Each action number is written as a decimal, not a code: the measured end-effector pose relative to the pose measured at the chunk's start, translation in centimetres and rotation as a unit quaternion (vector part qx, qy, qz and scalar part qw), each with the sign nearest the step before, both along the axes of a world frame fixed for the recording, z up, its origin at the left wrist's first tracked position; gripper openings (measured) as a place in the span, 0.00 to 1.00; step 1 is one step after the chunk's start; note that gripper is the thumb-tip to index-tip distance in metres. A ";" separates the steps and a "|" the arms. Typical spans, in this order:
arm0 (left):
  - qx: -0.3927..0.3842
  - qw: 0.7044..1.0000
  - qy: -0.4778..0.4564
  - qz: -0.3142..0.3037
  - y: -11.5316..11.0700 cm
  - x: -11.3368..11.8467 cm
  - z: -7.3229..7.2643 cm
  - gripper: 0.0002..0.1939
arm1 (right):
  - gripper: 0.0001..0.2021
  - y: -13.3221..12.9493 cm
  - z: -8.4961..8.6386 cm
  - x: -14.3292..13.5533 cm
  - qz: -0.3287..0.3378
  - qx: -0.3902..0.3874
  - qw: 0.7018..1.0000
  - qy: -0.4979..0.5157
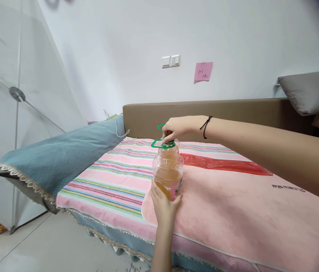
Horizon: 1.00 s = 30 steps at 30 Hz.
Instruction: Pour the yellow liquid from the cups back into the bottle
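A clear plastic bottle (167, 166) stands upright on the pink mat, partly filled with amber liquid and carrying a pink label. My left hand (163, 200) wraps around its lower side. At the top, my right hand (172, 130) has its fingers closed on the bottle's green cap (168, 143), mostly hiding it. A green carrying loop (156, 144) sticks out leftward at the neck. Another green loop (161, 127) shows just above, beside my right fingers; I cannot tell what it is attached to. A black cord bracelet circles my right wrist.
Under the bottle, the pink mat (233, 211) lies on a striped sheet (114, 177). A red plastic strip (224, 164) lies behind it. A blue cushion (71, 151) borders the left side; a brown headboard (227, 109) runs along the wall. Grey pillows (312, 90) are at right.
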<state>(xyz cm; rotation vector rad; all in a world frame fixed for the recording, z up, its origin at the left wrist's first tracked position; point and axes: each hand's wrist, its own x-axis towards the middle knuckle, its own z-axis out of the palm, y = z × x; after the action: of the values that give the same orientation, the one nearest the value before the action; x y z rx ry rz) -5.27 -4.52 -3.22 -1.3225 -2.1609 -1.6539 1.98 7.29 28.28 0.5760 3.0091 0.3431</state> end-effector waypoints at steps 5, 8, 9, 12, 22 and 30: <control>-0.003 1.000 0.021 0.005 0.1 -0.1 -0.2 0.60 | 0.26 0.9 -2.1 0.1 0.110 0.150 0.982 0.019; -0.002 1.000 0.030 0.008 0.2 -0.1 -0.3 0.60 | 0.28 1.1 -3.0 -0.1 0.124 0.183 0.975 0.021; -0.001 0.999 0.032 0.008 0.3 -0.1 -0.3 0.60 | 0.28 0.9 -3.1 -0.2 0.102 0.181 0.978 0.025; 0.002 0.999 0.038 0.006 0.3 0.1 -0.2 0.59 | 0.27 -0.4 -3.2 -0.9 -0.039 0.160 0.985 0.049; -0.001 1.000 0.026 0.006 -0.2 0.0 0.1 0.60 | 0.25 -2.4 -2.0 -2.4 -0.115 0.131 0.984 0.028; 0.004 0.999 0.043 0.013 0.3 -0.1 -0.7 0.60 | 0.30 1.8 -3.1 0.4 0.138 0.126 0.981 0.059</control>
<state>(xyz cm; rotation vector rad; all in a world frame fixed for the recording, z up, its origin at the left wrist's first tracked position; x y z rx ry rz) -5.33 -4.27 -3.96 -1.3319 -2.1114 -1.5641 2.39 9.07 25.17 0.1927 3.1877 0.7379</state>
